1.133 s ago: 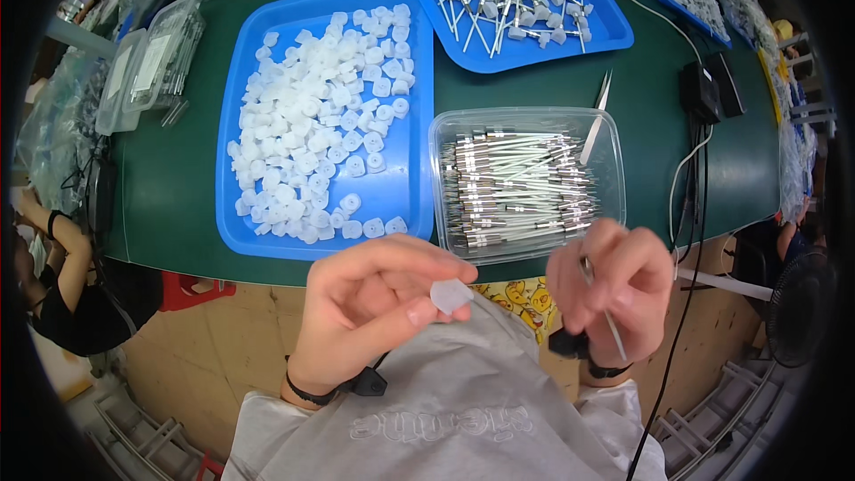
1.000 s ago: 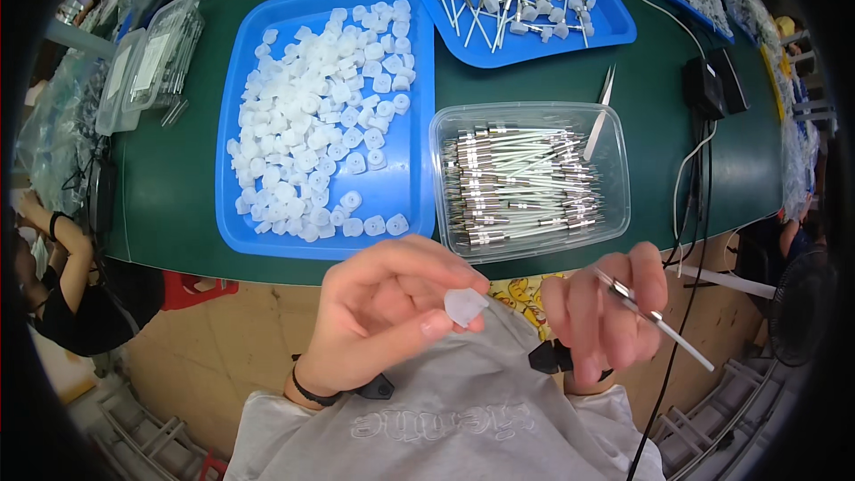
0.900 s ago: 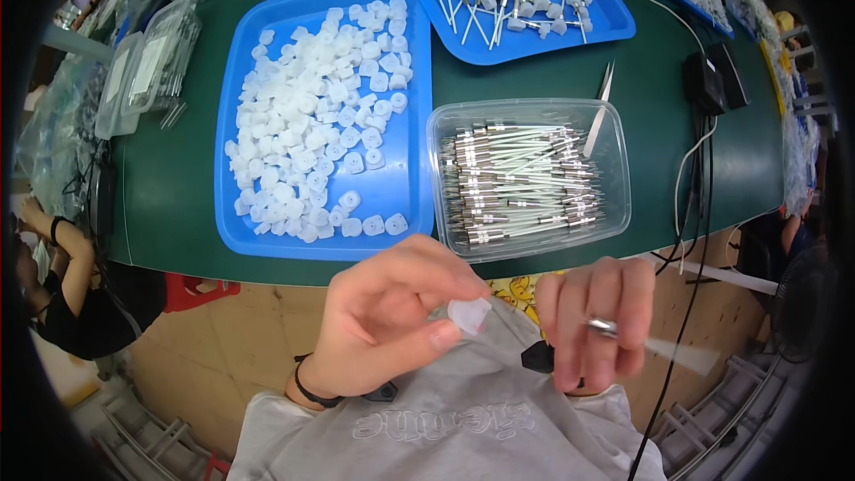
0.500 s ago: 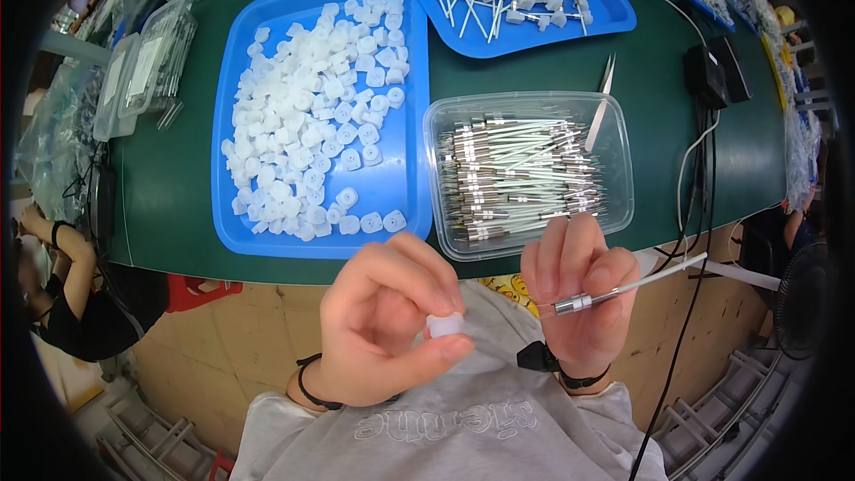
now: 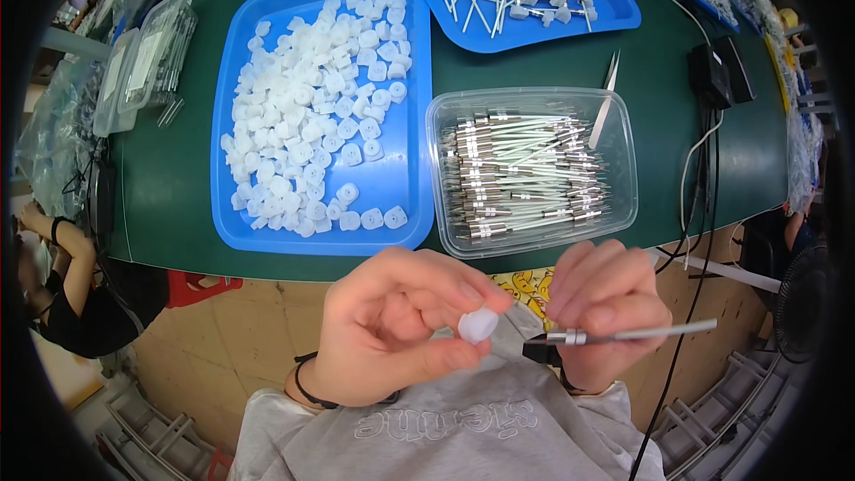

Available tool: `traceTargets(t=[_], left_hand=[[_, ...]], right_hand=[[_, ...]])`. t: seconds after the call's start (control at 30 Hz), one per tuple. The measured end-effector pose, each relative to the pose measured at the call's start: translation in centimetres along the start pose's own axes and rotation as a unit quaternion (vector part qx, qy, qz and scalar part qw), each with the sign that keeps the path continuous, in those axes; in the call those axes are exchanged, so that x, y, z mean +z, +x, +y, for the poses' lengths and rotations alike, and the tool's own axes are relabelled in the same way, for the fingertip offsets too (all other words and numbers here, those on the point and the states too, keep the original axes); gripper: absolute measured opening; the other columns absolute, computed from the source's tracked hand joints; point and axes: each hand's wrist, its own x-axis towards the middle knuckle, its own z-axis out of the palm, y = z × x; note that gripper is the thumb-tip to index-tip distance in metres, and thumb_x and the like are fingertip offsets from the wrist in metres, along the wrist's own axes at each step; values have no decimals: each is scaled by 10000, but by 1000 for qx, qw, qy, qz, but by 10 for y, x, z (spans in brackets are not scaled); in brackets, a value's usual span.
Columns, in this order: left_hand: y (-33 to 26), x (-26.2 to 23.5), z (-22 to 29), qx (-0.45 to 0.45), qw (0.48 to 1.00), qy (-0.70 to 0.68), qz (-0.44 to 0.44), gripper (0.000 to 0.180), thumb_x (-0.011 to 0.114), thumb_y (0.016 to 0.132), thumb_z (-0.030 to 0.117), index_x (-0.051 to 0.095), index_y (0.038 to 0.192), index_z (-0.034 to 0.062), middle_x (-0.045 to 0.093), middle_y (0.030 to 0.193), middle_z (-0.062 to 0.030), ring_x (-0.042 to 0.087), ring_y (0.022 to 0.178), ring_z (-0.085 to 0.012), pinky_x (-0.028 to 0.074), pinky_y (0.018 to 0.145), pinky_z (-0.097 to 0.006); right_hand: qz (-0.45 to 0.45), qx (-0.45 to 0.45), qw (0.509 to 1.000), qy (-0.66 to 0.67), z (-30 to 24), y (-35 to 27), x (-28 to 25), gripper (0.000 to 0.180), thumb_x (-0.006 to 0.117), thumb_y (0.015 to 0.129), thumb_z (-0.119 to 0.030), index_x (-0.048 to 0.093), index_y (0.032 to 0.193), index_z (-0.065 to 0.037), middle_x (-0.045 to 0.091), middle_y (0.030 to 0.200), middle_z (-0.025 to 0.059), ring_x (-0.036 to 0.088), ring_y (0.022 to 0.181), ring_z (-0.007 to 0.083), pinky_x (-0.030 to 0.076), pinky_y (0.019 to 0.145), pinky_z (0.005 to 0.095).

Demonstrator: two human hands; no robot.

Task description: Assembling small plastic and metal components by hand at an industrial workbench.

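Between the thumb and fingers of my left hand is a small white plastic cap. To its right, my right hand pinches a thin pale rod with a metal collar. The rod lies nearly level, its collar end toward the cap; a gap separates the two. Many similar white caps lie loose in a blue tray beyond my left hand. Several rods with metal collars fill a clear plastic box beyond my right hand.
Tweezers lean at the box's right side. A second blue tray at the back holds rods with white caps on. Cables and a black adapter lie on the right. Clear boxes stand at left; another person's arm shows there.
My left hand has moved right with the cap, turning it. My right hand has come lower and slightly right, levelling the rod.
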Motion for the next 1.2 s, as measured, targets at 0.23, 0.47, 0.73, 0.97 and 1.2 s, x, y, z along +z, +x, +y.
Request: traceTargets(t=[0.23, 0.47, 0.73, 0.97, 1.2], left_hand=[[1, 13, 5, -58, 994, 75, 56, 272, 548, 841, 176, 472, 990, -38, 547, 854, -188, 552, 599, -144, 468, 518, -222], [2, 14, 9, -80, 989, 115, 41, 330, 521, 855, 254, 547, 941, -63, 559, 799, -172, 543, 584, -133, 449, 498, -214], [1, 16, 10, -84, 985, 143, 39, 385, 513, 855, 306, 568, 935, -67, 566, 786, -156, 537, 582, -137, 435, 498, -218], [0, 15, 11, -98, 979, 172, 50, 421, 514, 848, 347, 610, 896, -61, 579, 774, -129, 543, 623, -141, 420, 531, -226], [3, 19, 14, -116, 977, 172, 53, 447, 520, 836, 379, 618, 881, -55, 587, 758, -123, 542, 633, -146, 415, 544, -228]], right_hand=[[-103, -59, 971, -207, -19, 11, 3, 293, 748, 568, -42, 645, 839, -1, 591, 826, 84, 575, 723, 168, 453, 597, 272], [-78, -38, 971, -224, -25, 8, 8, 245, 720, 580, -63, 656, 811, -12, 599, 821, 68, 578, 728, 149, 459, 626, 282], [-91, -12, 969, -229, -30, 7, 9, 267, 722, 571, -35, 652, 827, -7, 592, 810, 62, 576, 718, 151, 456, 632, 285], [-81, 26, 986, -146, -23, 8, 10, 379, 746, 529, 40, 627, 887, 7, 568, 829, 70, 567, 666, 175, 450, 606, 283], [-92, 16, 979, -184, -29, 8, 9, 366, 737, 545, 41, 624, 891, 8, 564, 859, 82, 576, 680, 181, 458, 613, 291]])
